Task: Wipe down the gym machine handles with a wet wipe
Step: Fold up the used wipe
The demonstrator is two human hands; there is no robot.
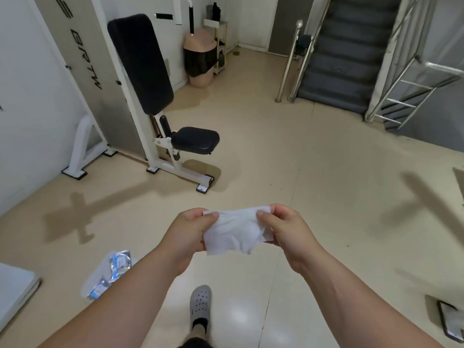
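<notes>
I'm still on the unfolding step: my left hand (190, 229) and right hand (281, 227) each pinch an upper corner of the wet wipe (234, 232), stretched between them well short of the gym machine (150, 79), so next I'd judge walking up to its handle (191, 20).

Fingertip pinch: left grip (192, 232), right grip (286, 229).

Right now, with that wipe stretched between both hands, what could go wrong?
The wet wipe is pinched only at its edges by the left hand and right hand; it may tear or drop. Shiny wrappers lie on the floor beside the shoe, a possible slip when stepping toward the gym machine.
</notes>
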